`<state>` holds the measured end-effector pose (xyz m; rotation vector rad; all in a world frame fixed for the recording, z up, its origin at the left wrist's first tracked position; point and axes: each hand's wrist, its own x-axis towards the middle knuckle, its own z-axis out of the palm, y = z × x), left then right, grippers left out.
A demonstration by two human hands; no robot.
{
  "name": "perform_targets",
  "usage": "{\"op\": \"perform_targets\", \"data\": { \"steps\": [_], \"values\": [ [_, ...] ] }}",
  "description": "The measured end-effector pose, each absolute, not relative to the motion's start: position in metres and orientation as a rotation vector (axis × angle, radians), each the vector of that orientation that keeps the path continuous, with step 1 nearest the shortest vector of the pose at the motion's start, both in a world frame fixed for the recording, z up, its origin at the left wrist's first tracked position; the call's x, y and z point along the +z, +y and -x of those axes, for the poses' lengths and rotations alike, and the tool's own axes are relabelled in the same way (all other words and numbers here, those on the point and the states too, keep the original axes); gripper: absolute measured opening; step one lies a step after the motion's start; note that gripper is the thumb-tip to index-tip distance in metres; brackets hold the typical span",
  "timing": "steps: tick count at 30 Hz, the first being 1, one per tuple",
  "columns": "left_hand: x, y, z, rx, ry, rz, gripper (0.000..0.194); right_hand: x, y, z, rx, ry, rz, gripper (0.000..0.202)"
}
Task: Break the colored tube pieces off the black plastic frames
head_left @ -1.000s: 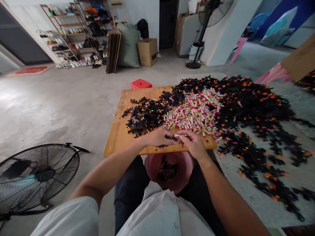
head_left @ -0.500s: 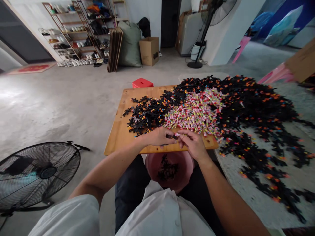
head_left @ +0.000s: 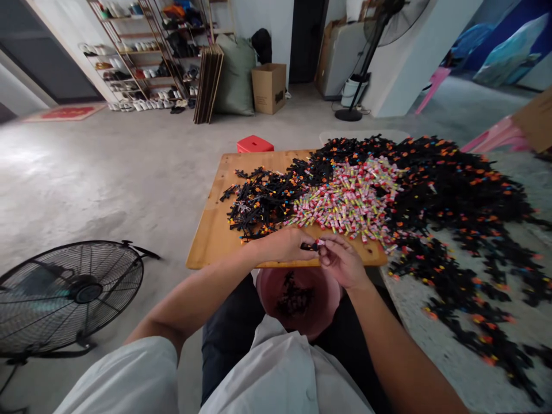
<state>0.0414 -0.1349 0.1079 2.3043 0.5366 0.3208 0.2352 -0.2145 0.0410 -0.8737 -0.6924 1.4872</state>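
My left hand [head_left: 287, 246] is closed on a small black toy gun [head_left: 307, 246] just above the table's near edge. The fingers of my right hand [head_left: 345, 263] pinch a small pink-and-white tube [head_left: 321, 243], which meets the end of the toy gun. Fingers partly hide both pieces. Beyond my hands lies a heap of pink, white and yellow tubes [head_left: 349, 198]. To its left is a pile of black toy guns [head_left: 263, 198] with orange and yellow bits. Below, a pink basin [head_left: 321, 299] between my legs holds several black pieces with pale tubes.
The wooden board [head_left: 209, 236] forms the work surface. A far larger pile of black toy guns [head_left: 457, 190] spreads over the grey surface [head_left: 414, 299] to the right. A black floor fan [head_left: 84, 290] stands at the left, a red stool [head_left: 255, 144] behind the board.
Both hands have shifted slightly right in the picture, along with the whole scene. The tube and the toy gun stay together between my fingers.
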Motion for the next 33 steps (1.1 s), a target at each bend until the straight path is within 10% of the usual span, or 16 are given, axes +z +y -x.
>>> {"op": "perform_targets", "data": {
  "steps": [15,33],
  "values": [
    [0.101,-0.138,-0.036,0.168,0.558,-1.982,0.023,0.057,-0.232,-0.242,1.068,-1.27,1.279,0.029],
    [0.045,-0.136,-0.015,0.111,0.768,-2.42,0.028,-0.041,-0.264,-0.254,1.673,-1.674,1.618,0.023]
  ]
}}
